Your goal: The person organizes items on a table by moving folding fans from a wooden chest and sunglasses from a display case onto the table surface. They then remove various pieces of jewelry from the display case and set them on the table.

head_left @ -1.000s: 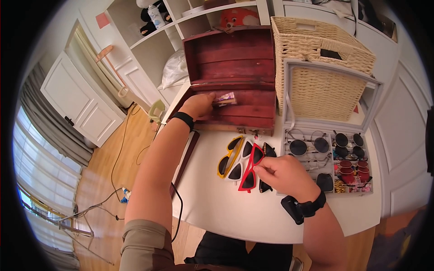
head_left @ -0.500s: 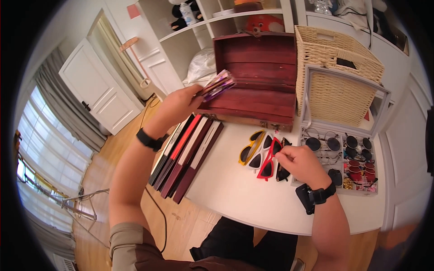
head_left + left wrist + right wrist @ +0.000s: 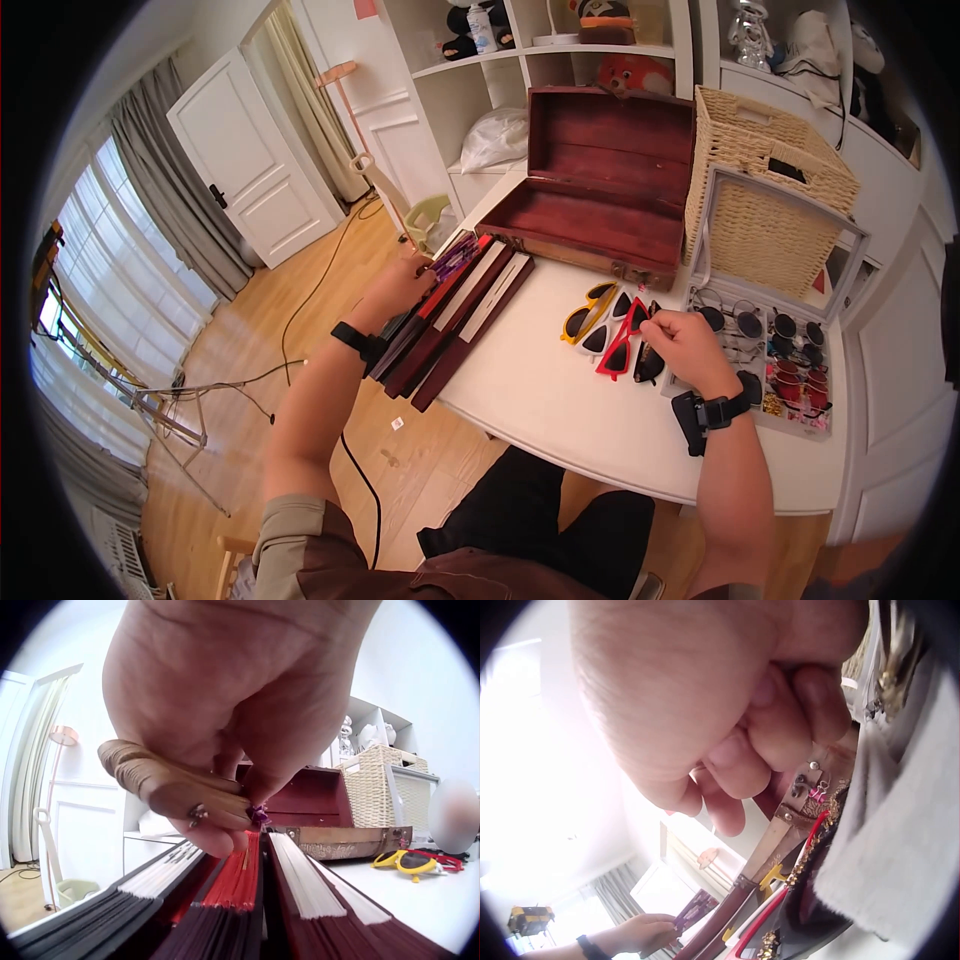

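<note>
My left hand [image 3: 395, 290] [image 3: 225, 690] grips folded fans [image 3: 456, 256] with purple parts; wooden ribs and a rivet show on the fans [image 3: 180, 791] in the left wrist view. They are just above a row of thick books [image 3: 487, 300], near the red page edges [image 3: 238, 881]. Whether they touch the books I cannot tell. My right hand [image 3: 690, 350] [image 3: 705, 712] hovers by the black sunglasses [image 3: 649, 364], fingers loosely curled, with nothing seen in them. Red [image 3: 617, 355], white [image 3: 597, 340] and yellow sunglasses [image 3: 576, 322] lie to its left.
An open dark-red chest [image 3: 595, 222] stands behind the sunglasses. At the right are a lidded glasses case [image 3: 757, 412], its lid raised, and a wicker basket [image 3: 730, 130]. A black cable [image 3: 372, 487] hangs left of the white table [image 3: 540, 400].
My left hand has lifted the folded fans out of the chest and carried them left and toward me, over the books. The head view has shifted left; my right hand stays by the sunglasses.
</note>
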### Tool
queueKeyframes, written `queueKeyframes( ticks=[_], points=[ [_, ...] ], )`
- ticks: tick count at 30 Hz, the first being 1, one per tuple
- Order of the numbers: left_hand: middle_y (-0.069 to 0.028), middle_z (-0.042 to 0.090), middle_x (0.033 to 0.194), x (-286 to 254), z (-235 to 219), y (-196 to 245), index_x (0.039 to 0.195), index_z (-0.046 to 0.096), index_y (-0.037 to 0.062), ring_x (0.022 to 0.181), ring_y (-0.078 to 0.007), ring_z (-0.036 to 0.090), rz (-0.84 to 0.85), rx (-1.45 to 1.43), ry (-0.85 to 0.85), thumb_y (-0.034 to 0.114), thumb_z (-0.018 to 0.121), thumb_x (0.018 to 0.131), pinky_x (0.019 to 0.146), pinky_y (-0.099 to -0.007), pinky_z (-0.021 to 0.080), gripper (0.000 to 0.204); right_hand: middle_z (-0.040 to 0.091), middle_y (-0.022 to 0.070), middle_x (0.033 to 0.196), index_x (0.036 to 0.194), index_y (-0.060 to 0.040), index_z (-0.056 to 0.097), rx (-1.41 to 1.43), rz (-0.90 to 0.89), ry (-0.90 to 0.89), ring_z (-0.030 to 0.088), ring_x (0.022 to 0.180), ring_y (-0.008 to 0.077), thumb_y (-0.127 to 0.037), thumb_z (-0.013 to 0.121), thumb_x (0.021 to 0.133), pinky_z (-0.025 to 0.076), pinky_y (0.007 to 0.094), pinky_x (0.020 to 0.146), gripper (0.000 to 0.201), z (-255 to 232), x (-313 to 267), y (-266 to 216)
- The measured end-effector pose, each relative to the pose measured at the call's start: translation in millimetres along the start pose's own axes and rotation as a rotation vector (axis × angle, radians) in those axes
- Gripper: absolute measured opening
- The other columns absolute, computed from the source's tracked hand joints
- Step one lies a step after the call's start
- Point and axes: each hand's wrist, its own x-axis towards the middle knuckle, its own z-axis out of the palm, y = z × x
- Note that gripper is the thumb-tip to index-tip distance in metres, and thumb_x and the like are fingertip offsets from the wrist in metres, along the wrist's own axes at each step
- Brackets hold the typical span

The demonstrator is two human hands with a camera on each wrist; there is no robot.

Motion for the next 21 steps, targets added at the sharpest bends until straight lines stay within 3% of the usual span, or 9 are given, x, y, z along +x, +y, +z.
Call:
queueKeyframes(
  ticks=[2, 4, 6, 10, 12, 14, 16, 18, 21],
  points=[
    [-0.0217, 0.075, 0.096, 7, 6, -5, 0.129, 0.068, 0.0002, 0.093, -0.0327, 0.073, 0.153, 0.257, 0.141, 0.025, 0.059, 0.1, 0.087, -0.0432, 0.056, 0.039, 0.062, 0.0119, 0.064, 0.091, 0.0033, 0.071, -0.007, -0.009, 0.013, 0.054, 0.055, 0.0173, -0.023, 0.069, 0.098, 0.044, 0.0338, 0.055, 0.027, -2, 1, 1],
    [-0.0233, 0.075, 0.101, 12, 13, -9, 0.128, 0.068, -0.0012, 0.098, -0.0356, 0.072, 0.162, 0.199, 0.164, 0.025, 0.06, 0.1, 0.089, -0.044, 0.056, 0.039, 0.062, 0.0133, 0.064, 0.09, 0.0031, 0.07, -0.005, -0.018, 0.006, 0.055, 0.055, 0.0189, -0.023, 0.068, 0.098, 0.044, 0.0349, 0.056, 0.028, -2, 0, 1],
    [-0.0249, 0.074, 0.106, 20, 23, -19, 0.126, 0.069, -0.0026, 0.103, -0.0385, 0.071, 0.179, 0.144, 0.166, 0.024, 0.062, 0.099, 0.091, -0.0448, 0.055, 0.038, 0.062, 0.0181, 0.067, 0.089, 0.002, 0.069, -0.056, -0.054, 0.0, 0.057, 0.056, 0.0279, -0.027, 0.067, 0.098, 0.046, 0.0376, 0.058, 0.03, -3, 1, -1],
    [-0.0252, 0.069, 0.119, 32, 37, -44, 0.125, 0.068, -0.0033, 0.105, -0.0379, 0.069, 0.216, 0.085, 0.17, 0.023, 0.064, 0.099, 0.092, -0.0431, 0.054, 0.037, 0.065, 0.0197, 0.072, 0.088, -0.0005, 0.07, -0.057, -0.002, -0.03, 0.064, 0.066, 0.0367, -0.031, 0.067, 0.098, 0.049, 0.0431, 0.062, 0.032, -6, 0, -6],
    [-0.0244, 0.071, 0.114, 25, 34, -34, 0.126, 0.068, -0.0029, 0.102, -0.0339, 0.07, 0.21, 0.074, 0.183, 0.024, 0.063, 0.101, 0.09, -0.04, 0.055, 0.037, 0.067, 0.02, 0.075, 0.09, -0.0015, 0.071, -0.045, -0.041, -0.02, 0.066, 0.07, 0.0387, -0.033, 0.066, 0.098, 0.051, 0.045, 0.065, 0.033, -2, 1, 3],
    [-0.0188, 0.07, 0.12, 31, 28, -40, 0.133, 0.063, 0.0002, 0.103, -0.0267, 0.069, 0.107, -0.004, 0.086, 0.023, 0.063, 0.103, 0.088, -0.0377, 0.055, 0.039, 0.069, 0.0204, 0.079, 0.091, -0.0023, 0.071, -0.108, -0.095, -0.006, 0.068, 0.076, 0.04, -0.035, 0.064, 0.098, 0.052, 0.0474, 0.068, 0.035, -4, 1, 2],
    [-0.0149, 0.065, 0.124, 45, 34, -73, 0.137, 0.06, 0.0013, 0.107, -0.0232, 0.066, 0.262, -0.117, 0.258, 0.022, 0.068, 0.1, 0.09, -0.0407, 0.053, 0.043, 0.07, 0.0206, 0.082, 0.088, -0.0034, 0.071, -0.153, -0.123, -0.006, 0.068, 0.08, 0.0417, -0.036, 0.061, 0.098, 0.053, 0.0505, 0.072, 0.035, -2, 2, 8],
    [-0.013, 0.062, 0.131, 26, 16, -33, 0.141, 0.056, 0.0041, 0.117, -0.0233, 0.062, 0.363, -0.036, 0.317, 0.019, 0.066, 0.101, 0.098, -0.0401, 0.049, 0.044, 0.068, 0.0201, 0.077, 0.088, -0.0034, 0.07, -0.144, -0.194, 0.053, 0.068, 0.075, 0.0402, -0.037, 0.064, 0.098, 0.052, 0.0476, 0.068, 0.035, 5, 4, 19],
    [-0.0136, 0.063, 0.128, -27, 2, 46, 0.133, 0.059, -0.0013, 0.116, -0.0266, 0.06, 0.725, -0.178, 0.282, 0.01, 0.058, 0.101, 0.106, -0.0385, 0.043, 0.034, 0.068, 0.0198, 0.076, 0.084, -0.004, 0.07, -0.139, -0.19, 0.074, 0.066, 0.074, 0.0416, -0.034, 0.065, 0.097, 0.051, 0.0487, 0.067, 0.033, 7, 5, 19]
  ],
)
